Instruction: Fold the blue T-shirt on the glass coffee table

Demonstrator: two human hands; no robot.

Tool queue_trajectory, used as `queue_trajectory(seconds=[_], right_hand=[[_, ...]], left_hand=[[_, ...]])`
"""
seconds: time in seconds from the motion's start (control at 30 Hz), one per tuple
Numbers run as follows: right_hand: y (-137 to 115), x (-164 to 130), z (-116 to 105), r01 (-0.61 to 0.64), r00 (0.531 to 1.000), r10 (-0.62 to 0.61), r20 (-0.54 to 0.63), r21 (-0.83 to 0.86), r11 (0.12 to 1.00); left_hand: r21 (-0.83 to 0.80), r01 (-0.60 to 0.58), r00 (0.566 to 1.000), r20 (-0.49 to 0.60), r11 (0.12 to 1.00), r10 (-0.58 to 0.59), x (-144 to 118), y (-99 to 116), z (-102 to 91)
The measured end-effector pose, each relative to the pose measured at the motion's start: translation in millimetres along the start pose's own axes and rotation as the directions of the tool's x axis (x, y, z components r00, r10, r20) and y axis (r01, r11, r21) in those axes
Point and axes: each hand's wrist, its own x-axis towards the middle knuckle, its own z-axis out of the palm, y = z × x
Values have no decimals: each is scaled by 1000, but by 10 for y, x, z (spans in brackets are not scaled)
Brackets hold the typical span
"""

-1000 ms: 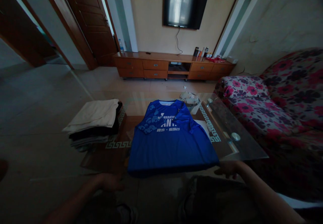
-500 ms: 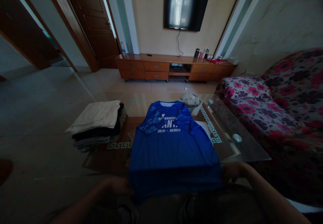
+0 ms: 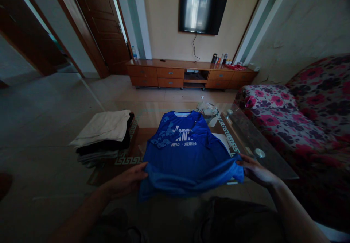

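Observation:
A blue T-shirt with white lettering lies front side up on the glass coffee table, its collar toward the far side. At the near left corner of the hem, my left hand pinches the fabric. My right hand grips the near right corner. Between the two hands the hem is lifted and curls back over the shirt, sagging in the middle. The sleeves are folded in over the shirt's front.
Left of the shirt, a stack of folded clothes with a white piece on top sits at the table's edge. A crumpled plastic bag lies at the far side. The floral sofa stands on the right, a TV cabinet beyond.
Both hands have risen and moved away from me, carrying the hem up and forward. The hem, flat and hanging toward me before, is now raised and curled.

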Motion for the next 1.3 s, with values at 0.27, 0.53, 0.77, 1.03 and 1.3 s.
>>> queue_trajectory(seconds=[0.27, 0.53, 0.77, 1.03, 1.3], right_hand=[[-430, 718, 130, 109, 948, -84, -307, 66, 992], [-356, 836, 0, 149, 960, -117, -256, 111, 983], [-250, 856, -169, 213, 966, -186, -180, 142, 967], [-159, 1105, -194, 294, 921, -249, -300, 115, 949], [-318, 1010, -121, 236, 946, -135, -296, 339, 911]], left_hand=[[38, -345, 796, -518, 938, 314, 460, 445, -44], [178, -478, 749, -428, 860, 505, 695, 565, -281], [667, -276, 563, -471, 692, 679, 861, 543, -475], [924, -60, 522, -293, 377, 801, 908, 566, -563], [934, -76, 465, -277, 349, 841, 917, 642, -577]])
